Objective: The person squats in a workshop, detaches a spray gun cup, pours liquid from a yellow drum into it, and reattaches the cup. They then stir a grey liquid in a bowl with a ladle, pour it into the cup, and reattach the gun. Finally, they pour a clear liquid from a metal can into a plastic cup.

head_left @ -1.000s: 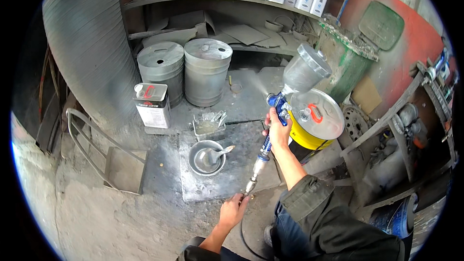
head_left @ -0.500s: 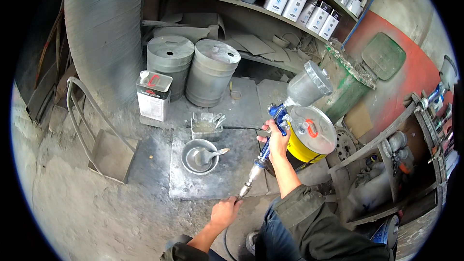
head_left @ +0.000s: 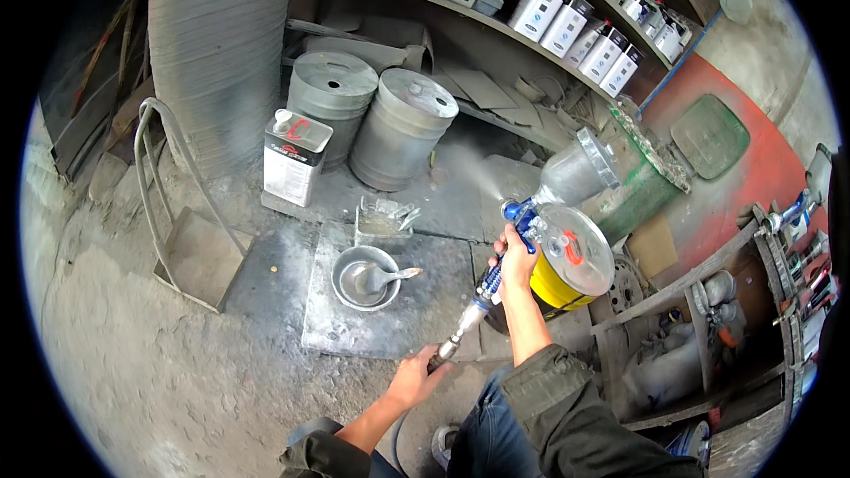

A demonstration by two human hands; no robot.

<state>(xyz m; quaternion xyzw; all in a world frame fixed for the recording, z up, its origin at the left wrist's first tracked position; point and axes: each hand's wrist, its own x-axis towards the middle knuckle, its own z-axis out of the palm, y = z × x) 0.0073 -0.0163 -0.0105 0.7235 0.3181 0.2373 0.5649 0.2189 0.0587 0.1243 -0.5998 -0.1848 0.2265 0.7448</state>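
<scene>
My right hand point(head_left: 518, 261) is closed around the handle of a blue spray gun point(head_left: 526, 218) with a large silver cup point(head_left: 575, 168) tilted on top. A pale mist point(head_left: 485, 179) fans out from its nozzle toward the back left. My left hand point(head_left: 416, 376) grips the hose fitting point(head_left: 443, 350) below the gun; a dark hose hangs beneath. Just right of the gun stands a yellow drum point(head_left: 571, 276) with a grey lid and red spout. A grey bowl point(head_left: 350, 298) with a brush-like tool point(head_left: 390, 278) lies on a slab point(head_left: 336, 336), behind my hands.
Two metal drums point(head_left: 403, 146), a white rectangular can point(head_left: 288, 179) and a cluttered tray point(head_left: 376, 232) stand behind. Shelves with cans point(head_left: 558, 31) line the back. A green bin point(head_left: 633, 204) and tool rack point(head_left: 708, 327) are right; a metal-handled dustpan point(head_left: 199, 274) sits left.
The camera view has swung, so the shelves appear further right and more tilted. Both hands keep their hold. The mist, faint half a second ago, shows clearly again.
</scene>
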